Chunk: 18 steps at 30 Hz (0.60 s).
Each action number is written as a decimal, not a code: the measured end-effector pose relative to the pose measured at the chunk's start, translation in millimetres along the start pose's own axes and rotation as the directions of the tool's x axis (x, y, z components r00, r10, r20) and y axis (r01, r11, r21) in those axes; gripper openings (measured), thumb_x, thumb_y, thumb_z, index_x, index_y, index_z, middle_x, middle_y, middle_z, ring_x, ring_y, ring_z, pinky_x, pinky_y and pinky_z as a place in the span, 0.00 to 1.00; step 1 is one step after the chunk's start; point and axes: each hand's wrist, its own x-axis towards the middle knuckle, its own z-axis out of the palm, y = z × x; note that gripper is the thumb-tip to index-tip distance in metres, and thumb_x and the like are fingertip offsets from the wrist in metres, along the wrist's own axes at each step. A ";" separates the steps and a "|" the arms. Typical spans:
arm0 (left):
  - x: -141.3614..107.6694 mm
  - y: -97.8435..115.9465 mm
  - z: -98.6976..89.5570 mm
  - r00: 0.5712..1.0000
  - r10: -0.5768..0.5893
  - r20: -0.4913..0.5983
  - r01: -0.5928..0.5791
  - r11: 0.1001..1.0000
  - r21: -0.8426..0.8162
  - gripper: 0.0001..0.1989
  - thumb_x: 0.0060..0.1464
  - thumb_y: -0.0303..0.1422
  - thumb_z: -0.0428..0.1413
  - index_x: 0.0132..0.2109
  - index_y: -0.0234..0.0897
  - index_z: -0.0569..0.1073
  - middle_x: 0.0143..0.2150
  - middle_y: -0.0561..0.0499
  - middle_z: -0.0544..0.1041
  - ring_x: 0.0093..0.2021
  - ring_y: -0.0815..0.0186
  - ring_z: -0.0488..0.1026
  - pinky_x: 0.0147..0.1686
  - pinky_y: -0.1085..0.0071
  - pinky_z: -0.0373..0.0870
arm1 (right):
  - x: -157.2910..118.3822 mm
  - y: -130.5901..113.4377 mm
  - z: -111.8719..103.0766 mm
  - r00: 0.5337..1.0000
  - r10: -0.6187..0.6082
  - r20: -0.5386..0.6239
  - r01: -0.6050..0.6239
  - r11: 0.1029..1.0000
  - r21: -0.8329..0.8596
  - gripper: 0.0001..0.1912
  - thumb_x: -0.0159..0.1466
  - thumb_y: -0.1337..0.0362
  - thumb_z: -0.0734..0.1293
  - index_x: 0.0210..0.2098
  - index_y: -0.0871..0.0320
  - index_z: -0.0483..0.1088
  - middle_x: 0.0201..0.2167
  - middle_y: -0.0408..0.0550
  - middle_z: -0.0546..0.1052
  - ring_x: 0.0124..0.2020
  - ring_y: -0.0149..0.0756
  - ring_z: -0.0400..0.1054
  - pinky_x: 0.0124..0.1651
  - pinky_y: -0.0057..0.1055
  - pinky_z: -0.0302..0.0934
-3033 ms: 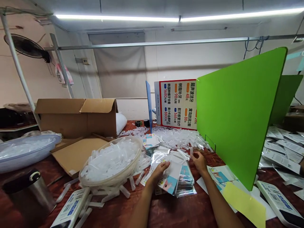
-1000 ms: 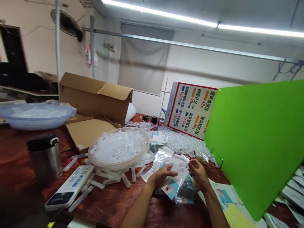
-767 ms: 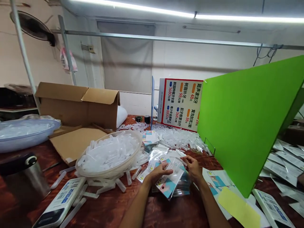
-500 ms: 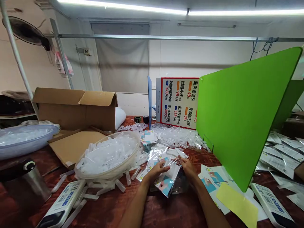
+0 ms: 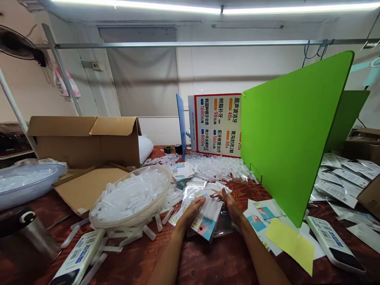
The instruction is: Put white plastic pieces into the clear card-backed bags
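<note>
Printed card (image 5: 204,221) sits at lower centre of the frame, tilted, lower corner toward the camera, clear plastic over part of its face. Left hand (image 5: 192,211) grips it by the left edge, thumb on top. Right hand (image 5: 233,208) is at its upper right edge, fingers bent; cannot tell whether they pinch anything. Clear packets (image 5: 224,226) lie under and right of the card. Just behind, a clear bag (image 5: 191,192) lies on the reddish-brown table (image 5: 208,263).

Farther back at centre: card stack (image 5: 183,171), then a wide heap of translucent plastic tubes (image 5: 216,166). Left of centre, cream basin (image 5: 157,204) heaped with similar tubes, more loose around its base. Lower left: white printed box (image 5: 78,255), metal cup (image 5: 44,241) with black lid. Left edge: bluish basin (image 5: 26,194); behind it, open cardboard box (image 5: 83,148).

Right of the hands: printed sheets (image 5: 259,217), yellow paper (image 5: 292,243) overlapping them, second white box (image 5: 334,243) at lower right. Green panel (image 5: 291,138) stands behind these, joined to a price board (image 5: 218,124). White packets (image 5: 338,186) are spread at right.
</note>
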 end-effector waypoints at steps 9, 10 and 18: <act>3.6 -2.3 -3.7 0.996 0.041 -0.075 -0.041 0.999 -0.003 0.30 0.45 0.54 0.61 0.45 0.32 0.76 0.37 0.48 0.78 0.35 0.64 0.70 0.37 0.70 0.64 | 0.9 -2.7 -3.4 0.998 -0.070 0.000 0.069 0.987 -0.146 0.36 0.58 0.31 0.58 0.34 0.59 0.77 0.33 0.51 0.73 0.30 0.35 0.63 0.30 0.28 0.56; 3.3 -1.8 -3.6 0.996 0.050 -0.072 -0.049 0.999 0.005 0.30 0.45 0.54 0.61 0.44 0.32 0.76 0.37 0.48 0.78 0.36 0.63 0.70 0.37 0.70 0.64 | 1.2 -2.2 -5.2 0.998 -0.056 0.028 0.060 0.982 -0.177 0.35 0.58 0.32 0.59 0.35 0.58 0.76 0.31 0.49 0.72 0.28 0.33 0.62 0.28 0.28 0.54; 0.0 1.4 -4.3 0.999 0.045 -0.009 -0.045 0.997 0.059 0.27 0.48 0.53 0.60 0.42 0.31 0.77 0.33 0.50 0.76 0.30 0.68 0.66 0.32 0.72 0.61 | 0.2 4.6 -17.7 0.981 -0.013 0.194 0.074 0.949 -0.308 0.21 0.49 0.50 0.76 0.33 0.58 0.70 0.24 0.38 0.67 0.25 0.28 0.57 0.28 0.24 0.50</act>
